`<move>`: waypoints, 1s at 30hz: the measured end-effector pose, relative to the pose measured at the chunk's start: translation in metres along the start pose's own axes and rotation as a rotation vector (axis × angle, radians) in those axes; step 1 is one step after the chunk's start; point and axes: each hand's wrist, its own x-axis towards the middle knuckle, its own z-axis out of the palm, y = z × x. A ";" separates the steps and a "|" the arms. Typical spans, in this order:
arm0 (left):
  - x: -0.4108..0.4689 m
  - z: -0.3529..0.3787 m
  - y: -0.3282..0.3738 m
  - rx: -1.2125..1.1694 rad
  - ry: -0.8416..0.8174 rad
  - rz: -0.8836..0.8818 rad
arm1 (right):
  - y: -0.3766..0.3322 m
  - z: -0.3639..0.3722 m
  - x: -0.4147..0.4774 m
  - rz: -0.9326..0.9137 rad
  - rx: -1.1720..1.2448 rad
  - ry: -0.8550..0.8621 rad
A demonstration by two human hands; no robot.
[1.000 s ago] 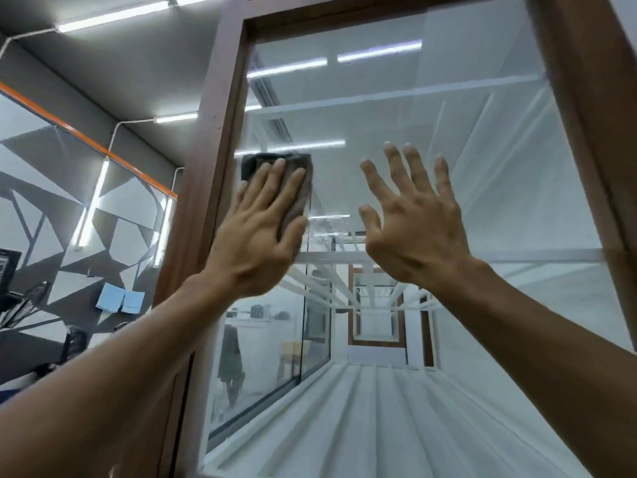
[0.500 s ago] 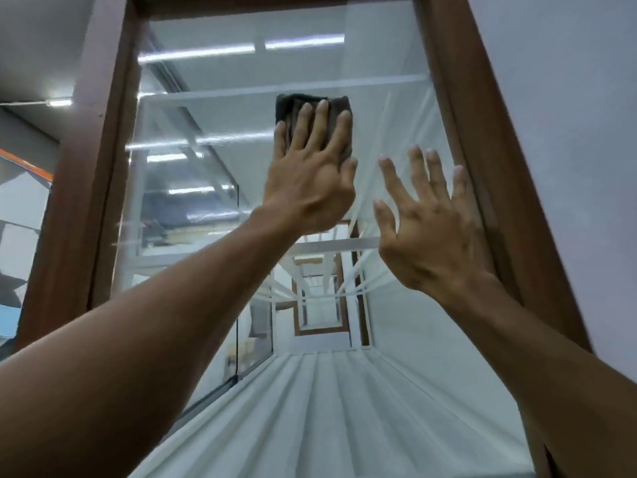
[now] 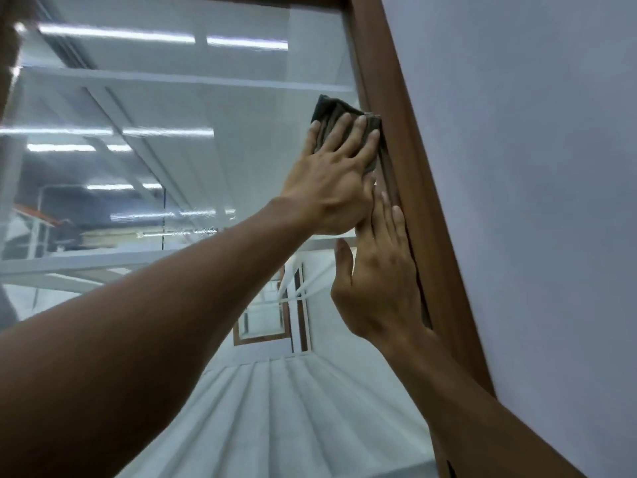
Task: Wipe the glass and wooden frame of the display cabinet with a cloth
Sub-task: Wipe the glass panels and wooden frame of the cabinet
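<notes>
The cabinet's glass pane point(image 3: 213, 108) fills the left and middle of the head view, with the brown wooden frame point(image 3: 410, 174) running down its right side. My left hand point(image 3: 334, 177) presses a dark grey cloth point(image 3: 329, 110) flat against the glass, right at the frame's inner edge. My right hand point(image 3: 379, 274) lies flat on the glass just below it, fingers together, alongside the frame and holding nothing. Its fingertips are partly hidden under my left hand.
A plain pale wall point(image 3: 524, 167) stands to the right of the frame. White shelves point(image 3: 172, 81) show inside the cabinet, and ceiling light strips reflect in the glass. The left frame edge point(image 3: 8, 56) is barely in view.
My left hand has slid the cloth rightward across the glass, from the left frame to the right frame. My right hand has closed its fingers and settled against the right frame.
</notes>
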 end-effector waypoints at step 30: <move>-0.248 -0.042 -0.189 0.088 0.095 -0.439 | -0.144 0.064 -0.012 -0.261 -0.207 -0.300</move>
